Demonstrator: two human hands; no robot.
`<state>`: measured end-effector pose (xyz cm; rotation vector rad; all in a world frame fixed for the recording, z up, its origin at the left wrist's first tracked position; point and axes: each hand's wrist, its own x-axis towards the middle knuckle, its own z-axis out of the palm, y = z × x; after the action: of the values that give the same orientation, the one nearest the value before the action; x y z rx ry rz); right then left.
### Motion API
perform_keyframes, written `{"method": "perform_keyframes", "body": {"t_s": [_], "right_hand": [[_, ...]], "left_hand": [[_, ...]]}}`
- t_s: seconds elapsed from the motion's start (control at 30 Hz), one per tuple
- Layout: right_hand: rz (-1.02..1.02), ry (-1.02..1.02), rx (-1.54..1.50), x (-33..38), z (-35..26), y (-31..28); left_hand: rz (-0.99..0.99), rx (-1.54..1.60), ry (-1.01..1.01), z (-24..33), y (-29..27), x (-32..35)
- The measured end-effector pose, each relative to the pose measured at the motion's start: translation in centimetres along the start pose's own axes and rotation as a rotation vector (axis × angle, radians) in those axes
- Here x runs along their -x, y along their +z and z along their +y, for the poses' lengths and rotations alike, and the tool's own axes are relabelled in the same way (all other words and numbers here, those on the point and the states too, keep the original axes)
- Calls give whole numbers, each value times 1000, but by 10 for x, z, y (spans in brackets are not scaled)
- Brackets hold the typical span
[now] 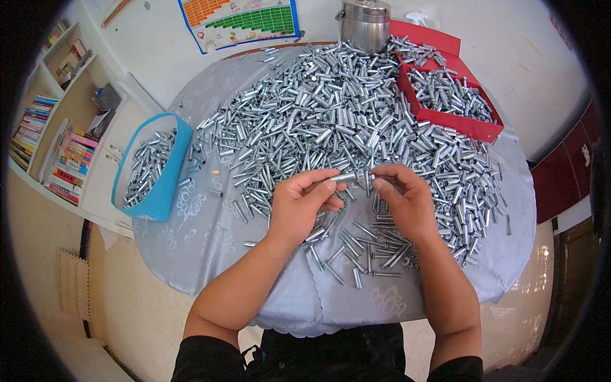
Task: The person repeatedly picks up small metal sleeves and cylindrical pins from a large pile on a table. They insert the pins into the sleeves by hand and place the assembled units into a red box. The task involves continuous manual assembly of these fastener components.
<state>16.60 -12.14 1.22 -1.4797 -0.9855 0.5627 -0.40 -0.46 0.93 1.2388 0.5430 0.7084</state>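
Note:
My left hand (pixel 298 205) pinches a shiny metal sleeve (pixel 345 177) between thumb and fingers, its end pointing toward my right hand. Close beside it, my right hand (pixel 408 202) is closed at the fingertips on a small metal piece (pixel 372 177), too small to tell its kind. Both hands are over the near edge of a big heap of metal sleeves and bolts (pixel 331 114). Between my forearms lie several long thin bolts (pixel 388 251), with a short sleeve (pixel 357 278) in front of them.
A blue open box (pixel 181 143) of metal pieces stands at the left. At the back right is a red box (pixel 490 132), also filled, beside a steel pot (pixel 365 28). A grey patterned cloth (pixel 197 254) covers the round table. Bookshelves (pixel 63 121) stand far left.

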Motion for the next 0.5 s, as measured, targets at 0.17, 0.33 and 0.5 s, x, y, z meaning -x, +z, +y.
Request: {"method": "perform_keyframes", "body": {"t_s": [0.17,0.33,0.5], "right_hand": [[-50,23,-157,0,-1,3],[-85,43,-157,1,-2,3],[-96,47,-32,1,-3,0]], "left_hand": [[-70,-12,18,-3,1,0],[-98,-30,6,-2,1,0],[-134,-53,15,-1,2,1]]}}
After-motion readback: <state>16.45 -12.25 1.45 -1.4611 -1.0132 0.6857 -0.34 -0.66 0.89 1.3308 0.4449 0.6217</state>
